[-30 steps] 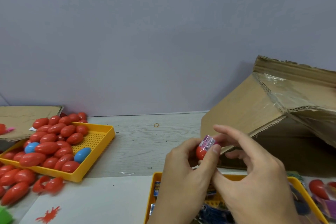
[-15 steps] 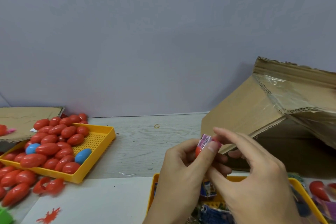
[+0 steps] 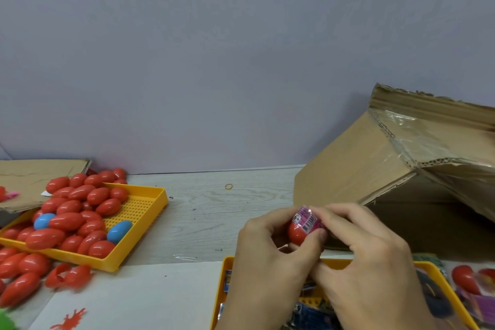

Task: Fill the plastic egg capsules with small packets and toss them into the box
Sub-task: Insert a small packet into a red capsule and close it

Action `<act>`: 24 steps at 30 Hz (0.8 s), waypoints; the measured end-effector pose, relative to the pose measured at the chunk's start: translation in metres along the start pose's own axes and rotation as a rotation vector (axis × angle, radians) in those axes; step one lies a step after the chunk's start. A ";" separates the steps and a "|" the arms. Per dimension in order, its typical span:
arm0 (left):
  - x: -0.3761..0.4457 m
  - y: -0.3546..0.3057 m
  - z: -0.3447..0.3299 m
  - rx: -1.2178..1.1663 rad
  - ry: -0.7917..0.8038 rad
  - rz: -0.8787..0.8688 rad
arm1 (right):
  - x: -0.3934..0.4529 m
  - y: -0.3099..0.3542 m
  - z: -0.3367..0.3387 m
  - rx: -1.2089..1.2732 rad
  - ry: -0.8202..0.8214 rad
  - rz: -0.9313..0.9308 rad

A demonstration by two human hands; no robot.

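1. Largest, one cardboard box (image 3: 356, 169) stands at the right of the desk (image 3: 214, 211), tipped so its dark open mouth faces the near side; torn flaps with clear tape hang over the opening.
2. Next, two yellow trays: the left tray (image 3: 139, 209) is heaped with closed egg capsules, and the near tray (image 3: 227, 270) lies under the hands, holding small packets mostly hidden by them.
3. One flat piece of cardboard (image 3: 40, 177) lies at the far left edge of the desk.
4. Both hands meet just in front of the box mouth, above the near tray. The left hand (image 3: 270, 257) pinches one red egg half (image 3: 297, 233) between thumb and fingers. The right hand (image 3: 372, 257) has its fingertips closed on a pink packet (image 3: 308, 220), which sits in the top of the egg half and sticks out above it.
5. The packet is shiny pink foil with a white barcode label and a "6+" mark.
6. Red capsules (image 3: 72, 209) in and around the left tray are too many and too overlapped to count exactly; two blue capsules (image 3: 119, 230) lie among them in the tray.
7. One open red capsule (image 3: 67, 276) lies on the desk just before the left tray.
8. One small rubber band (image 3: 228, 186) lies alone on the desk near the wall.
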State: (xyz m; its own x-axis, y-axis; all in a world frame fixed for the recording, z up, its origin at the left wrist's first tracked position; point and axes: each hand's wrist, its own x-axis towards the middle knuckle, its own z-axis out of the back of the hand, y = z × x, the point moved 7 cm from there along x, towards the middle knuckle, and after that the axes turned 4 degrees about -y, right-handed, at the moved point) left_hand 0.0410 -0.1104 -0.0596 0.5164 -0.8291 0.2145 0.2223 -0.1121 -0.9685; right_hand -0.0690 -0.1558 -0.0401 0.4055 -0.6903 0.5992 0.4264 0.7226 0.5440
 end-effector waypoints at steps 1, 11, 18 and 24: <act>0.000 0.000 0.000 0.016 -0.001 -0.009 | 0.000 0.000 -0.001 -0.008 0.008 0.005; 0.000 -0.010 -0.004 -0.243 0.002 0.056 | 0.000 0.000 0.009 0.193 -0.109 -0.025; 0.001 -0.005 -0.001 -0.087 0.004 0.021 | 0.000 -0.003 0.004 0.132 -0.058 -0.033; 0.001 -0.006 -0.005 -0.246 0.014 0.068 | 0.002 -0.002 0.008 0.302 -0.115 -0.094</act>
State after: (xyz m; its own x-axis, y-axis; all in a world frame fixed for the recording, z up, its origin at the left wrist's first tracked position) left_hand 0.0365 -0.1134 -0.0546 0.5116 -0.8465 0.1473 -0.0216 -0.1841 -0.9827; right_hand -0.0752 -0.1584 -0.0356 0.2744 -0.7585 0.5911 0.1916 0.6455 0.7393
